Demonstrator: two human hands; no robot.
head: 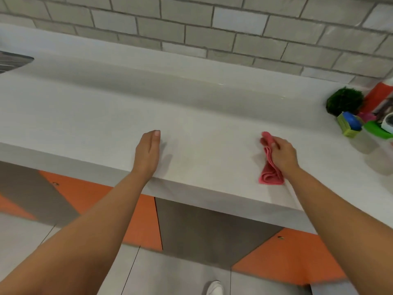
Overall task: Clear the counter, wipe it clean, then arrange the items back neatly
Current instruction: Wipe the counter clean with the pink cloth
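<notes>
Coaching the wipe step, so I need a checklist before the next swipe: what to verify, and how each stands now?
1. Grip of right hand on folded pink cloth: ok.
2. Free left hand, resting open on white counter: ok.
3. Surface between the hands bare: ok.
4. Counter fully cleared: not ok; round green plant and green box with blue top sit at right end.
5. Cloth damp: cannot tell.

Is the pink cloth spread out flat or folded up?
Folded up. The pink cloth is a narrow bundle with layered folds showing at its near end, held by the right hand on the counter.
</notes>
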